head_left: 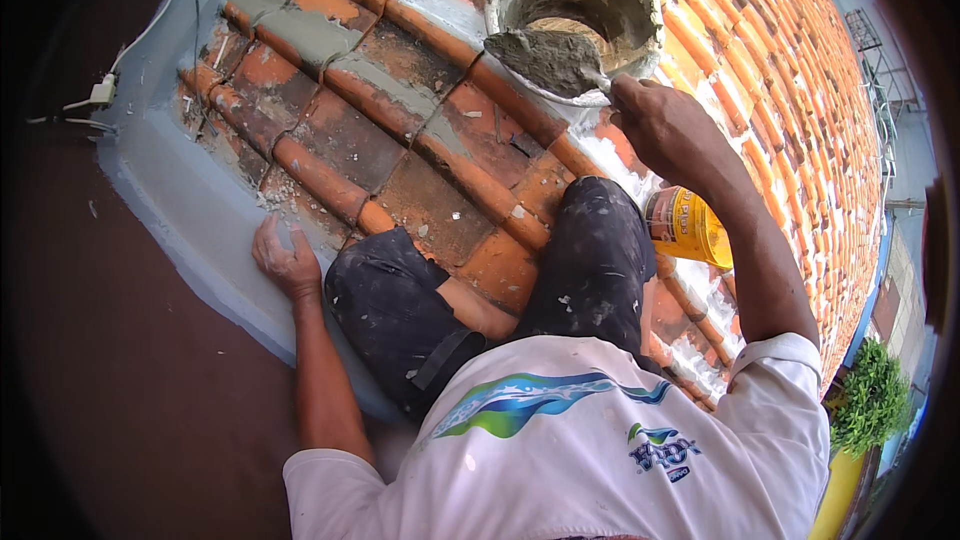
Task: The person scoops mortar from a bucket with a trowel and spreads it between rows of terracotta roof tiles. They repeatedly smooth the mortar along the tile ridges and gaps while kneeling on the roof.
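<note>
In my right hand is the handle of a trowel, its blade heaped with wet grey mortar. The blade lies over the near rim of a mortar-smeared bucket; whether it touches the rim I cannot tell. Some mortar shows on the bucket's inner wall. My left hand rests on the grey-coated strip beside the tiles, holding nothing, with thumb and fingers apart. Orange clay roof tiles lie in front of my knees, some joints spread with grey mortar.
A yellow tub lies tilted by my right knee. Loose crumbs litter the tiles near my left hand. A dark brown wall stands at left, with a cable and white connector. Beyond the roof's right edge is a green bush.
</note>
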`<state>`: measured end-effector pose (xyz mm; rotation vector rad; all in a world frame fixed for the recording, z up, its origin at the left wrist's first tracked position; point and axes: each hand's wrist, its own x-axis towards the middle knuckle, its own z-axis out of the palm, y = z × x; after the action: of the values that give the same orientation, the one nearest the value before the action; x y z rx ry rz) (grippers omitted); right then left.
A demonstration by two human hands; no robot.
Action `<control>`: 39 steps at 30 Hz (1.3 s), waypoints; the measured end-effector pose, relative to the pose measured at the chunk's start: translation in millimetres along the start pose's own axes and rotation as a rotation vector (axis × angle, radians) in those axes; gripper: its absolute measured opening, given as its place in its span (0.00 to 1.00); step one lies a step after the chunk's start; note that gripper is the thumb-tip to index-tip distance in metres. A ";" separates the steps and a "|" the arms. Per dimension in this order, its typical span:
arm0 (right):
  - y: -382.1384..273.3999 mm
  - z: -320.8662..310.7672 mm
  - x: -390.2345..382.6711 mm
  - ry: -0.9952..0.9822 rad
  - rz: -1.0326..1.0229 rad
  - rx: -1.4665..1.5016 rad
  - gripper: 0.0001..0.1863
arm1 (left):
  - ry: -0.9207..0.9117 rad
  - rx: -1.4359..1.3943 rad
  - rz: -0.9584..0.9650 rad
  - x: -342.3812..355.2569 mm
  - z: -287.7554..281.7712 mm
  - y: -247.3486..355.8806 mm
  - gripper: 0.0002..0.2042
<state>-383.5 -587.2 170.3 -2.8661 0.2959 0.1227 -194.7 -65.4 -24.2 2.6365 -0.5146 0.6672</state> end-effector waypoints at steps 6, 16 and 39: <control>38.1 25.2 118.1 -0.059 -0.029 -0.523 0.12 | -0.299 -0.326 0.450 91.4 24.1 160.6 0.24; 55.9 59.7 144.0 -0.259 -0.047 -0.355 0.14 | -0.585 -0.066 0.683 66.1 92.2 305.5 0.43; -70.8 116.2 -69.8 -0.350 0.469 1.157 0.12 | -0.267 -0.397 -0.126 96.7 17.6 66.0 0.28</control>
<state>-443.3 -476.6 83.3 -1.5668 0.6800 0.3819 -137.1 -154.7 28.1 2.3616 -0.4906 0.1517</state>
